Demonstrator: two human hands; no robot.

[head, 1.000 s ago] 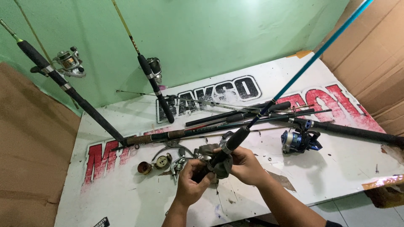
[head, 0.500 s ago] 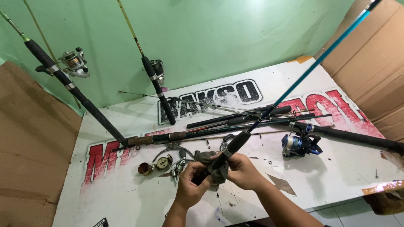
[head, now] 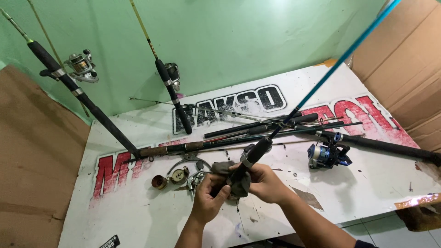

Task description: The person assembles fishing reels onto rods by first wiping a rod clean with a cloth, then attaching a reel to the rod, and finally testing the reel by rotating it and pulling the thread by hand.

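Observation:
My left hand (head: 209, 196) and my right hand (head: 265, 182) meet low in the middle of the head view. Both grip the black handle (head: 255, 154) of a blue fishing rod (head: 340, 59) that slants up to the top right. A dark grey cloth (head: 239, 183) is wrapped around the handle's lower end, between my fingers. Just left of my hands lie loose reel parts (head: 181, 175): a small round brass piece, a spool and a wire bail. The handle's butt end is hidden by the cloth and my fingers.
A white printed board (head: 367, 193) serves as the work surface. Several rods (head: 257, 131) lie across it, with a blue spinning reel (head: 326, 155) at the right. Two rods with reels (head: 80, 66) lean against the green wall (head: 229, 41). Brown cardboard (head: 32, 160) flanks both sides.
My hands and the rod handle have shifted slightly to the right and up. The cloth now covers more of the handle's lower end.

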